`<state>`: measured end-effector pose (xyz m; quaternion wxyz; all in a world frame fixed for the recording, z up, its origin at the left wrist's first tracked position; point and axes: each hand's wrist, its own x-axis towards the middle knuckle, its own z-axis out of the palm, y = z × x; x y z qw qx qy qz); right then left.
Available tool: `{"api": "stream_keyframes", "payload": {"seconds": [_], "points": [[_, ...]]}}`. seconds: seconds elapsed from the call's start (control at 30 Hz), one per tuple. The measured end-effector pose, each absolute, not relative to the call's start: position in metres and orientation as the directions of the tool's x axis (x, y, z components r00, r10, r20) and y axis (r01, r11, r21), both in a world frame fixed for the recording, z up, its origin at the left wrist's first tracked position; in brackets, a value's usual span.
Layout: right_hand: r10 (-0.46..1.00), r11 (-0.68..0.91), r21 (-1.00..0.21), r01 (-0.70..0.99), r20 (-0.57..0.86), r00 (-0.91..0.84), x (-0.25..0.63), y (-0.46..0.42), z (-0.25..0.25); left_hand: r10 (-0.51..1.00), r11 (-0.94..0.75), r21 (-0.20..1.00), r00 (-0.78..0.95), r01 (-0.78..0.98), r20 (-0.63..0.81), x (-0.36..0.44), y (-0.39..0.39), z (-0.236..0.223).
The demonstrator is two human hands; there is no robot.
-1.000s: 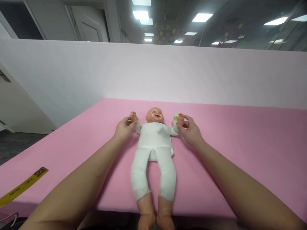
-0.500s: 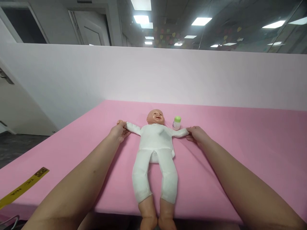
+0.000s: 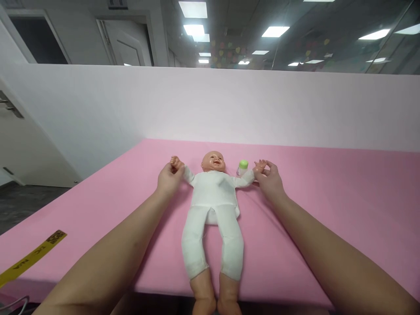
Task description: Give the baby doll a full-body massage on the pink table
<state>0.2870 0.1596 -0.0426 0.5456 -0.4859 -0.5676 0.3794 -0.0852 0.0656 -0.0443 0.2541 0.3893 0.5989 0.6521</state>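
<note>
A baby doll (image 3: 215, 188) in a white cloth suit lies on its back on the pink table (image 3: 311, 210), its head toward the far wall and its bare feet over the near edge. My left hand (image 3: 169, 178) is closed around the wrist of the doll's arm at the left. At the right, my right hand (image 3: 271, 180) pinches the other arm near its wrist, with the doll's small fingers showing above mine. Both doll arms are spread outward and bent up a little. Just behind the right-hand arm stands a small bottle (image 3: 243, 167) with a green cap, its lower part partly hidden.
A yellow printed strip (image 3: 34, 257) lies at the table's front left. A white low wall (image 3: 229, 107) closes off the table's far side, with glass above it. Part of a cable (image 3: 21, 302) shows at the bottom left corner, and a door (image 3: 29, 148) stands at the left.
Both my hands have lifted the doll's arms and moved them slightly inward. The doll's hands now point up instead of straight out sideways. Its body and the bottle stay put.
</note>
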Motion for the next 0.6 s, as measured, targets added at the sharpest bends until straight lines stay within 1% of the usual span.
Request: {"api": "stream_keyframes", "payload": {"seconds": [0.03, 0.07, 0.1, 0.13, 0.2, 0.27, 0.33, 0.37, 0.47, 0.6], "points": [[0.945, 0.309, -0.931, 0.193, 0.323, 0.044, 0.282, 0.152, -0.039, 0.797, -0.174, 0.933, -0.512, 0.313, 0.321, -0.077, 0.060, -0.040], [0.917, 0.386, -0.888, 0.251, 0.399, 0.003, 0.276, 0.143, -0.036, 0.801, -0.189, 0.868, -0.438, 0.460, 0.407, -0.069, 0.055, -0.035], [0.883, 0.458, -0.836, 0.303, 0.467, -0.049, 0.271, 0.134, -0.033, 0.813, -0.204, 0.793, -0.351, 0.574, 0.464, -0.061, 0.050, -0.031], [0.851, 0.519, -0.780, 0.350, 0.509, -0.129, 0.266, 0.126, -0.031, 0.836, -0.224, 0.721, -0.251, 0.655, 0.488, -0.053, 0.045, -0.027], [0.780, 0.625, -0.637, 0.451, 0.537, -0.322, 0.256, 0.111, -0.026, 0.883, -0.268, 0.592, -0.052, 0.760, 0.466, -0.042, 0.038, -0.019], [0.688, 0.724, -0.461, 0.512, 0.521, -0.505, 0.249, 0.100, -0.023, 0.911, -0.298, 0.497, 0.087, 0.815, 0.403, -0.037, 0.033, -0.013], [0.575, 0.817, -0.310, 0.486, 0.512, -0.639, 0.245, 0.094, -0.021, 0.922, -0.314, 0.438, 0.160, 0.842, 0.353, -0.037, 0.031, -0.009], [0.520, 0.853, -0.264, 0.451, 0.513, -0.683, 0.244, 0.092, -0.020, 0.922, -0.324, 0.421, 0.182, 0.847, 0.342, -0.039, 0.030, -0.008], [0.416, 0.908, -0.188, 0.375, 0.530, -0.740, 0.242, 0.092, -0.022, 0.908, -0.366, 0.366, 0.241, 0.856, 0.344, -0.042, 0.029, -0.008], [0.382, 0.919, -0.135, 0.371, 0.536, -0.753, 0.241, 0.094, -0.027, 0.901, -0.370, 0.212, 0.294, 0.904, 0.318, -0.040, 0.030, -0.011]]}}
